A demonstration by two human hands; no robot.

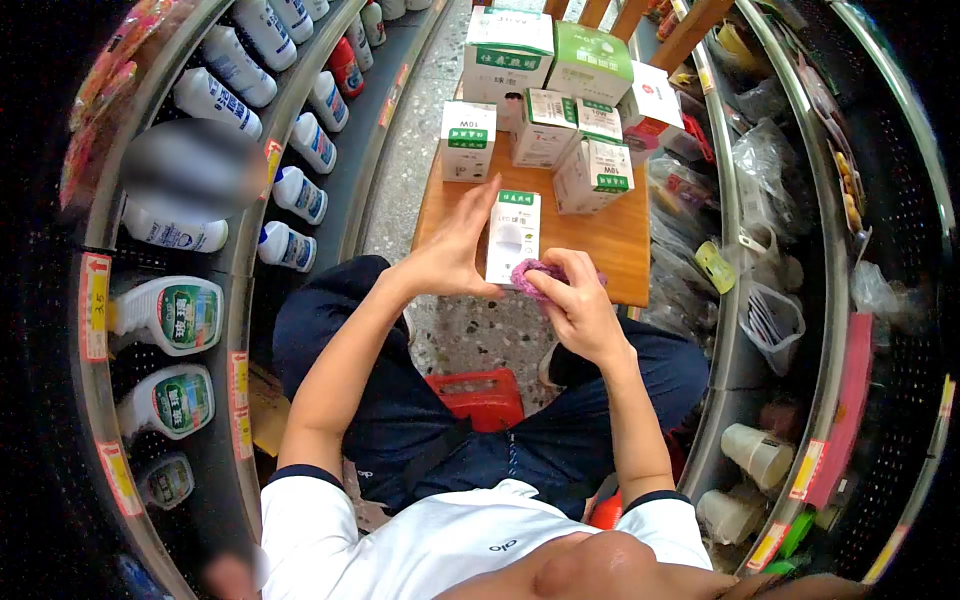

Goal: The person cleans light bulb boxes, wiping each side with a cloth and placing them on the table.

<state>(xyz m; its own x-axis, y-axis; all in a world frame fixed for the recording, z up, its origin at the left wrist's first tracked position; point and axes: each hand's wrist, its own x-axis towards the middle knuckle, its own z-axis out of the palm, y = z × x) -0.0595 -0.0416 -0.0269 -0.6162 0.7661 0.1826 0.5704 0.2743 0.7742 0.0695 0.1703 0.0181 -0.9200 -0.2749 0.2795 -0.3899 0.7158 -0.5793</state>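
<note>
In the head view a white and green LED bulb box [514, 240] stands over the near part of the small wooden table, its printed face toward me. My left hand [452, 247] grips its left side, with the fingers up along the edge and the thumb at the bottom. Pinched in my right hand [578, 300] is a crumpled pink-purple cloth [533, 279], which touches the box's lower right corner. Close behind my left fingertips stands a 10W bulb box [468, 143]. Another 10W bulb box [596, 177] sits to the right.
On the wooden table [625, 265], a large bulb carton [507, 60] and a green carton [592, 62] stand at the back. Shelves flank me: white bottles [305, 195] and glass-cleaner bottles [185, 315] left, plastic-bagged goods [765, 160] and cups [757, 452] right. A red stool [480, 398] is between my legs.
</note>
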